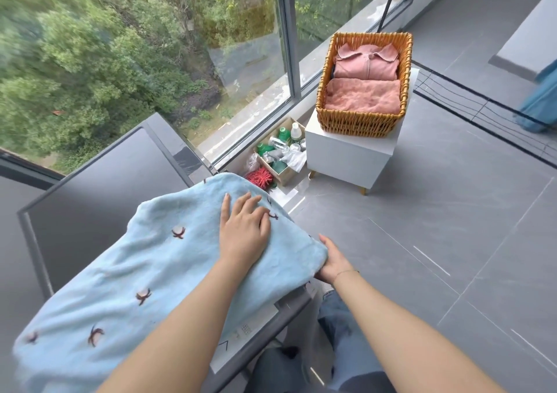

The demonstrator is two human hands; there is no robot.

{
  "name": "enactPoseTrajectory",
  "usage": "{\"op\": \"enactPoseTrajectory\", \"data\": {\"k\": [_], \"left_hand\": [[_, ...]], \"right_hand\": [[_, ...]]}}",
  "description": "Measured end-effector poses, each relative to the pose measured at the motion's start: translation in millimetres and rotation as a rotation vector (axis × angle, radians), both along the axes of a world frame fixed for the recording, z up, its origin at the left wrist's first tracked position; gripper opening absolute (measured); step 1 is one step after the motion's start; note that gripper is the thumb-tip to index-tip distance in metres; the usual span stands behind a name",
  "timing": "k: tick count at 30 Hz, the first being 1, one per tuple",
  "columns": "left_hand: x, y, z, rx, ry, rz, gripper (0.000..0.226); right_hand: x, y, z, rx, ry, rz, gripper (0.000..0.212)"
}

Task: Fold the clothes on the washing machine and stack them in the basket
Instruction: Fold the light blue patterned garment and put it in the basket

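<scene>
Seemingly the folding of one garment was all but finished. From the head camera, a light blue fleece garment (129,275) with small dark motifs lay folded on the dark top of the washing machine (99,187), its right edge hanging just over the front. The left hand (242,229) lay flat on it, fingers straight and spread, pressing the cloth down. The right hand (333,261) held the garment's right corner from underneath, thumb on top and the other fingers hidden under the cloth. The next move probably called for sliding both hands under the bundle and lifting it without letting the fold open.

The wicker basket (360,121) stood well apart on a white stool (346,157) by the window. It held a folded pink collared top (366,61) at the far end and a folded pink cloth (363,95) at the near end. Beside the stool, a cardboard box (286,175) held bottles.
</scene>
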State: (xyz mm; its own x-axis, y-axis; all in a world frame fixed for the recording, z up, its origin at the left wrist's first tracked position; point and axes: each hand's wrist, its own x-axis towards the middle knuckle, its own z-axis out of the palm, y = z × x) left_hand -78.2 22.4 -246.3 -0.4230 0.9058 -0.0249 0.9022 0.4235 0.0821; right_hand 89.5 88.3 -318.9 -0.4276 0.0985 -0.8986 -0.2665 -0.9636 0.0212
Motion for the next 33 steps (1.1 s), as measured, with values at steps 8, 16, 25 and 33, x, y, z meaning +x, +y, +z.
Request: {"op": "enactPoseTrajectory", "data": {"k": [8, 16, 25, 33], "left_hand": [[1, -2, -2, 0.102, -0.021, 0.002, 0.041], [2, 0, 0, 0.148, -0.035, 0.013, 0.032], [-4, 8, 12, 0.153, -0.347, 0.12, 0.041], [-43, -25, 101, 0.696, -1.547, 0.694, 0.031]], "right_hand": [[10, 50, -12, 0.216, -0.131, -0.264, 0.03], [27, 122, 12, 0.395, -0.049, -0.347, 0.03], [-8, 183, 109, 0.64, 0.183, -0.069, 0.039], [-55, 103, 196, 1.207, 0.234, 0.304, 0.032]]}}
